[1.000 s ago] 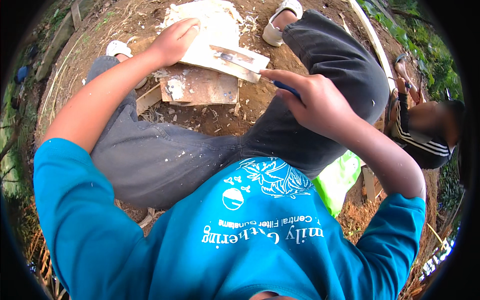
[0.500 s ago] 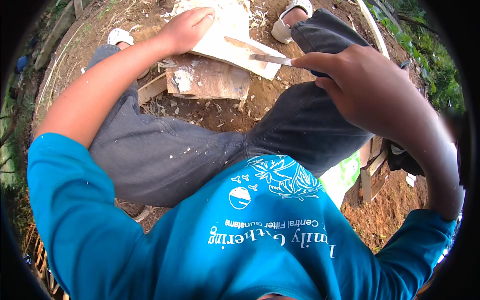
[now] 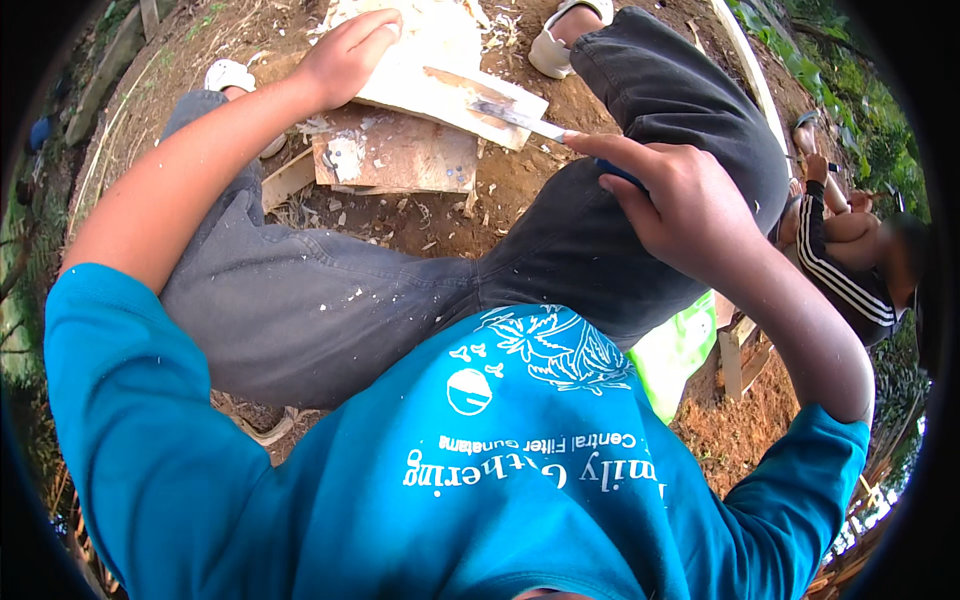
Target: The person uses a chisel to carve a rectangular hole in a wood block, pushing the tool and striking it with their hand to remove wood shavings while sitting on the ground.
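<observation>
My right hand (image 3: 680, 195) is closed round the blue handle of a bladed tool (image 3: 540, 126), the index finger stretched along it toward the narrow metal blade. The blade's far end lies on a pale wooden board (image 3: 440, 45), at a brownish sunken patch near its right end. My left hand (image 3: 350, 62) grips the board's left side with curled fingers; the fingertips are hidden. Beneath the board is a brown wooden block (image 3: 395, 155) with pale chips and dark spots on it. Whether the tool is a knife or a chisel cannot be told.
My legs in grey trousers (image 3: 330, 290) spread to either side of the wood. Shavings litter the brown soil (image 3: 430, 225). A bright green-and-white bag (image 3: 675, 350) lies by my right thigh, near wooden pieces (image 3: 735, 360). Another person (image 3: 850, 250) in a dark striped jacket is at the right.
My right hand has moved left, and the blade reaches farther across the board's sunken patch. My left hand keeps its place on the board. The other person has come into view at the right.
</observation>
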The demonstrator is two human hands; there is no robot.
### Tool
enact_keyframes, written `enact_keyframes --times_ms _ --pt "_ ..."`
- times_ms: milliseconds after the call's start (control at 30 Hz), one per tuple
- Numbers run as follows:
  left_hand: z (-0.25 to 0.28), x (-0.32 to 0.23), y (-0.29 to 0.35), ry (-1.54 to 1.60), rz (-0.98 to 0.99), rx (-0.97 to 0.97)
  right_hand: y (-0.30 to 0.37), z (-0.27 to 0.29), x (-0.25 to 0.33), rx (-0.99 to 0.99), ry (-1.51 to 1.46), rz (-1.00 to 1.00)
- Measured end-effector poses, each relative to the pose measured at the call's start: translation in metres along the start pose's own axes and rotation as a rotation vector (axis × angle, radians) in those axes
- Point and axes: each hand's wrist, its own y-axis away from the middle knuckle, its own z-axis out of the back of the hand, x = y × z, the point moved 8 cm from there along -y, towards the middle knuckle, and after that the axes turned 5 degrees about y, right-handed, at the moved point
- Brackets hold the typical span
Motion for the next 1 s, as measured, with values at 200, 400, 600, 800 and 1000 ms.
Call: enact_keyframes --times_ms 200,400,600,800,1000 --pt "0.002 0.006 -0.002 -0.073 -0.061 -0.039 -0.013 -0.018 0.002 -0.13 -0.273 -0.011" --pt "0.001 -0.001 0.0 -0.112 -0.088 -0.039 -0.008 0.037 0.002 0.076 -0.071 -0.039" --pt "-0.001 0.003 -0.001 -0.034 -0.087 -0.048 -0.024 0.059 0.023 0.08 0.267 0.103" --pt "-0.003 -0.011 0.016 -0.518 -0.461 -0.187 -0.034 0.047 0.024 0.113 0.286 0.096" --pt "-0.001 -0.008 0.004 -0.343 -0.285 -0.104 -0.014 0.011 -0.003 0.014 0.066 0.034"
